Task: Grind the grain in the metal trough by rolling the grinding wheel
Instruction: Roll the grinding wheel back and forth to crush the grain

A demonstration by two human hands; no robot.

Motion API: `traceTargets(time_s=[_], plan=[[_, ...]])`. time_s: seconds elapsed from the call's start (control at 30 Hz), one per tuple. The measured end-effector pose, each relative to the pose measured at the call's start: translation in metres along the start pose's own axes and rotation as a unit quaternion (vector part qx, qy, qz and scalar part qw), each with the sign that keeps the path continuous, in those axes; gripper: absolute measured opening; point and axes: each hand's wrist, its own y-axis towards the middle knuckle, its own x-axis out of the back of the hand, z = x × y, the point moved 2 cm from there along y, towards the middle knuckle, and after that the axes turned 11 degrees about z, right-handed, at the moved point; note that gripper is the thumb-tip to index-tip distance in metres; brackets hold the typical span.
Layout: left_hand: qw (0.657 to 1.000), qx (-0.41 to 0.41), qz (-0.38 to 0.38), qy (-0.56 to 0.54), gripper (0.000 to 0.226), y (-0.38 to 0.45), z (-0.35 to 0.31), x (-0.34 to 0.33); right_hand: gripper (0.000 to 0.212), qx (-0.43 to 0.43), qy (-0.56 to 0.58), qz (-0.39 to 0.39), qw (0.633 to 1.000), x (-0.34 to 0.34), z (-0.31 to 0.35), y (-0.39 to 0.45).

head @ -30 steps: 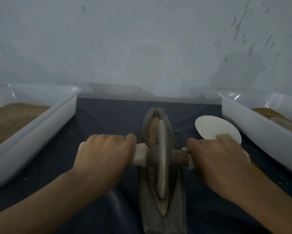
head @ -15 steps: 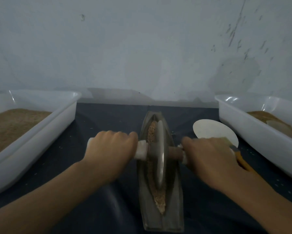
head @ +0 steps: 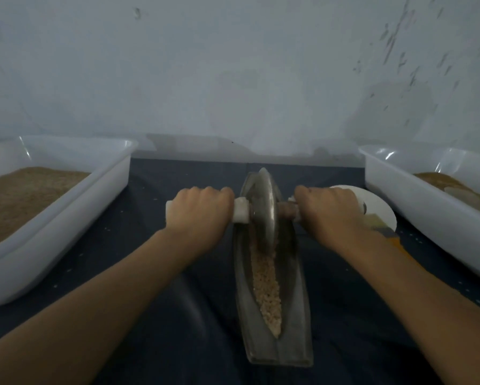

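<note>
A dull metal wheel [head: 264, 209], thin-edged and round, stands upright at the far end of a long boat-shaped metal trough [head: 294, 315] on a dark cloth [head: 163, 343]. The left hand [head: 198, 215] and right hand [head: 329, 215] curl tight around its pale axle handles. Coarse tan grain [head: 266, 284] fills the near groove. Smooth white plastic tubs [head: 75, 218] flank them.

the trough [head: 297, 315] was dull grey metal, smudged and matt. the grinding wheel [head: 264, 209] was smoother metal with a faint sheen. the grain [head: 266, 284] looked coarse and crumbly. both tubs [head: 66, 218] [head: 428, 212] were glossy white plastic. dark matt cloth [head: 177, 343] covered the bench.
</note>
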Motion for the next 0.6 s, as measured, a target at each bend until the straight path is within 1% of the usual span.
traceTargets(time_s=[0.1, 0.2, 0.23, 0.3, 0.37, 0.43, 0.47, 0.5, 0.53, 0.6], plan=[[1.0, -0.024, 0.004, -0.01, 0.035, -0.024, 0.0, 0.012, 0.035, 0.024, 0.024, 0.0, 0.999, 0.002, -0.002, -0.033], [0.995, -0.091, -0.029, 0.002, 0.057, -0.062, -0.001, 0.033, 0.054, 0.069, 0.031, -0.048, 0.996, 0.017, 0.003, -0.079], [0.993, -0.107, -0.045, -0.012, 0.058, -0.07, -0.001, 0.039, 0.06, 0.072, 0.032, -0.07, 0.994, 0.022, 0.003, -0.089], [0.992, -0.111, -0.043, -0.037, 0.054, -0.078, 0.0, 0.042, 0.067, 0.07, 0.04, -0.083, 0.993, 0.024, 0.001, -0.097], [0.994, -0.101, -0.027, -0.038, 0.055, -0.072, 0.0, 0.035, 0.06, 0.067, 0.042, -0.073, 0.994, 0.017, 0.003, -0.088], [0.997, -0.072, -0.001, -0.003, 0.059, -0.052, -0.001, 0.025, 0.045, 0.05, 0.046, -0.074, 0.995, 0.005, 0.001, -0.063], [0.998, -0.052, 0.004, 0.021, 0.055, -0.039, -0.002, 0.017, 0.039, 0.038, 0.039, -0.075, 0.996, 0.0, -0.001, -0.047], [0.999, -0.03, -0.013, 0.03, 0.047, -0.025, -0.001, 0.007, 0.032, 0.028, 0.022, -0.072, 0.997, -0.005, -0.003, -0.03], [0.999, -0.007, -0.025, 0.029, 0.038, -0.01, 0.001, 0.0, 0.026, 0.02, 0.006, -0.065, 0.998, -0.008, -0.005, -0.015], [1.0, 0.017, -0.015, 0.015, 0.028, 0.012, 0.003, -0.006, 0.018, 0.004, -0.011, -0.047, 0.999, -0.01, -0.008, 0.011]])
